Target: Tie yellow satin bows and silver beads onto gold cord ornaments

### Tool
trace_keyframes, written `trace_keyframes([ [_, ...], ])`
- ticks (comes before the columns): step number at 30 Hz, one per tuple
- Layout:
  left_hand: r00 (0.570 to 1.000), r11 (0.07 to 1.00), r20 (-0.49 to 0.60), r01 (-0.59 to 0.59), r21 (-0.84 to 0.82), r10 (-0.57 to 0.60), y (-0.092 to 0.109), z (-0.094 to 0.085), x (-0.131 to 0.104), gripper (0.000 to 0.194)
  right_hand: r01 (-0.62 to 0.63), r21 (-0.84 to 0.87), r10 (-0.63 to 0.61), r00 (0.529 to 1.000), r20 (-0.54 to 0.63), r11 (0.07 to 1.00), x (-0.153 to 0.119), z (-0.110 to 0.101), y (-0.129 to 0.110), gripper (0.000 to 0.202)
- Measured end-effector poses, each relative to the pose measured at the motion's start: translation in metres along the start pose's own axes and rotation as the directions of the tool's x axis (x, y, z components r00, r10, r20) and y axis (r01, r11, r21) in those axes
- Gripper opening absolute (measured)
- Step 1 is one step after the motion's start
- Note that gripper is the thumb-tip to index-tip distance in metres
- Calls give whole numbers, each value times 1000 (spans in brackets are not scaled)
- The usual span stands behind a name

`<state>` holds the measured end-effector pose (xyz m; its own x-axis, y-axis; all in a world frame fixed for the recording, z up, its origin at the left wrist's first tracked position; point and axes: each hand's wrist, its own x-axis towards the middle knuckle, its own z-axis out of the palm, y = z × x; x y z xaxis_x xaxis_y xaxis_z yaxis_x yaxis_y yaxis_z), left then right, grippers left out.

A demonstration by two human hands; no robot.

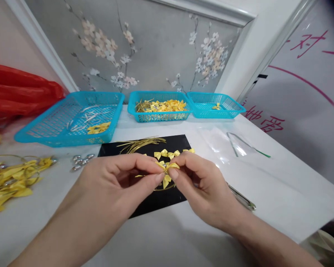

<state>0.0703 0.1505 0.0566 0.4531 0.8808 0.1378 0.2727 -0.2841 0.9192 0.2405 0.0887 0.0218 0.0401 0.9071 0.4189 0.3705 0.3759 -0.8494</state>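
Between both sets of fingertips is a small yellow ribbon bow (167, 165) with something silvery at its middle. My left hand (128, 181) pinches its left side with thumb and forefinger. On the other side, my right hand (200, 181) pinches the right loop in the same way. Beneath the hands lies a black mat (167, 204). More yellow bows (163, 154) sit in a row along it, partly hidden by my fingers. A bundle of gold wires (144, 144) rests on the mat's far part.
Three blue baskets stand at the back: a left basket (64, 140), a middle basket (164, 118) with yellow bows and wires, and a right basket (222, 114). Silver beads (82, 161), a yellow ribbon pile (13, 181), tweezers (243, 198) and a green strip (253, 149) lie around.
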Motion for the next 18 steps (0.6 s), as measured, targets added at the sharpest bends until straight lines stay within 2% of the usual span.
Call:
trace_keyframes([
  [1, 998, 998, 37, 45, -50, -43, 0, -1, 1, 12, -4, 10, 4, 1000, -2, 1000, -1, 0, 0, 11],
  [3, 992, 983, 65, 118, -139, -110, -2, -3, 4, 7, 28, -17, -29, 996, -81, 999, -3, 0, -1, 5],
  [6, 983, 958, 47, 186, -217, -180, -2, -4, 7, 4, 177, -207, -222, 949, -222, 962, -5, -1, -2, 10],
  [9, 976, 946, 32, 215, -243, -214, -1, -4, 8, 5, 287, -350, -359, 919, -162, 892, -4, 2, -1, 10],
  [12, 972, 939, 44, 234, -252, -230, -2, -4, 7, 5, 310, -380, -375, 920, -110, 872, -3, 5, 3, 8],
  [18, 963, 922, 40, 268, -280, -268, -5, 1, 8, 5, 324, -383, -363, 931, -30, 865, -3, 3, 3, 21],
])
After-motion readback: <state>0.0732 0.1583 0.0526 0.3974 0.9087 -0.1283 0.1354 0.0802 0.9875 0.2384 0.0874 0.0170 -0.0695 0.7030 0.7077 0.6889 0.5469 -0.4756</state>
